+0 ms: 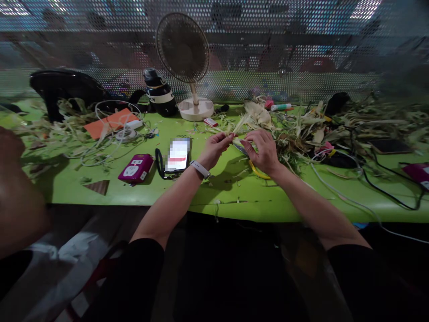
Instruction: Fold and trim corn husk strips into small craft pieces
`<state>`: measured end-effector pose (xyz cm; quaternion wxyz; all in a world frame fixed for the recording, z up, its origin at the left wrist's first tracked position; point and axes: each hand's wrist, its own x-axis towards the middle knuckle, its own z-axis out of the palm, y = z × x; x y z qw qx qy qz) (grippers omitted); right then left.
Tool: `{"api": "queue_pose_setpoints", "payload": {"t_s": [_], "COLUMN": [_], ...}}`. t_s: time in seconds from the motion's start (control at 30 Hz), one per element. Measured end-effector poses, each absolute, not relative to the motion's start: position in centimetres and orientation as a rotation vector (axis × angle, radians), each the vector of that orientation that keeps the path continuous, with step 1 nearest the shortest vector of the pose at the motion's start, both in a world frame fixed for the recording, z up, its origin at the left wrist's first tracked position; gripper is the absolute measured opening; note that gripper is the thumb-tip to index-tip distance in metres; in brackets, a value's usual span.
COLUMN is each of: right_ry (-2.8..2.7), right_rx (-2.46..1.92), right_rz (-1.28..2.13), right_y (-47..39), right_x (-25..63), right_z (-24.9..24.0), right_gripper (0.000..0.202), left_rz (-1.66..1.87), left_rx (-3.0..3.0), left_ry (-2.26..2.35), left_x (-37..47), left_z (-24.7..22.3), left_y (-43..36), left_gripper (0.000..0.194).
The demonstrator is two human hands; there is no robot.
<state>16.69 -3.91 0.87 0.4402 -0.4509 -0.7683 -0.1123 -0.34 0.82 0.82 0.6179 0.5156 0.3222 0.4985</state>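
Note:
My left hand (216, 150), with a pale watch band (200, 169) at the wrist, pinches a thin pale-green plant strip (241, 124) that looks like husk. Just to its right, my right hand (263, 150) has its fingers curled with the thumb close to them; whatever lies between them is too small to name. Below the right hand, partly covered by it, lie yellow-handled scissors (258, 172), their blade pointing toward the left hand. Both hands are held over the green tabletop (208, 197).
Loose husk pieces (301, 134) heap up on the right, among cables (338, 194). A fan (196, 109) and black bottle (162, 96) stand behind. Left of my hands are a lit phone (178, 154), a purple box (136, 169) and orange paper (112, 123). Another person's arm (20, 192) is far left.

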Motion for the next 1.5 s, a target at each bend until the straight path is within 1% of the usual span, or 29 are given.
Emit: {"api": "queue_pose_setpoints", "payload": {"t_s": [0.1, 0.2, 0.27, 0.4, 0.5, 0.6, 0.77, 0.87, 0.97, 1.07, 1.17, 1.23, 1.33, 1.43, 1.5], "right_ry": [-1.912, -1.906, -1.89, -1.852, -1.803, -1.751, -1.747, -1.781, -1.859, -1.977, -2.081, -2.132, -2.146, -1.937, -1.776], "right_rx": [-1.098, -1.071, -1.081, -1.121, -1.149, -1.201, -1.235, -1.176, -1.112, -1.045, -0.975, -0.949, -0.971, -1.083, -1.147], "right_rz": [-0.235, -0.249, -0.286, -0.336, -0.328, -0.315, -0.333, -0.404, -0.428, -0.397, -0.334, -0.301, -0.273, -0.304, -0.329], "right_y": [-4.1, -4.3, -4.4, -4.1, -3.6, -3.2, -3.2, -3.8, -4.5, -4.9, -4.9, -4.9, -5.0, -5.1, -4.9], "right_x": [16.8, 17.0, 17.0, 17.1, 17.2, 17.2, 17.3, 17.5, 17.6, 17.5, 17.2, 17.2, 17.4, 17.5, 17.5], "right_z": [1.0, 1.2, 1.3, 1.3, 0.9, 0.4, 0.3, 1.1, 1.8, 1.9, 1.6, 1.4, 1.4, 1.5, 1.7], "right_gripper": [0.029, 0.026, 0.025, 0.029, 0.034, 0.036, 0.036, 0.032, 0.023, 0.016, 0.014, 0.014, 0.017, 0.023, 0.032], "left_rz": [1.12, 1.1, 1.109, 1.075, 0.971, 0.91, 0.914, 0.928, 0.978, 1.087, 1.196, 1.246, 1.287, 1.271, 1.262], "left_rx": [1.106, 1.088, 1.182, 1.485, 1.61, 1.603, 1.491, 1.433, 1.343, 1.207, 1.101, 1.078, 1.086, 1.1, 1.097], "left_ry": [0.74, 0.723, 0.718, 0.713, 0.653, 0.6, 0.617, 0.621, 0.634, 0.637, 0.612, 0.597, 0.604, 0.602, 0.603], "left_x": [-0.3, -0.3, -0.2, -0.2, -0.2, -0.2, -0.2, -0.2, 0.0, 0.1, 0.2, 0.2, 0.2, 0.3, 0.4], "left_z": [1.2, 1.5, 1.5, 1.3, 1.4, 1.6, 1.5, 1.2, 1.1, 1.3, 1.4, 1.4, 1.3, 1.4, 1.4], "left_y": [0.7, 0.4, 0.3, -0.2, -0.4, -0.6, -0.8, -0.7, -0.6, -0.4, -0.2, -0.2, -0.2, -0.2, -0.2], "left_gripper": [0.012, 0.009, 0.01, 0.019, 0.018, 0.017, 0.013, 0.012, 0.013, 0.012, 0.014, 0.018, 0.02, 0.019, 0.018]}}
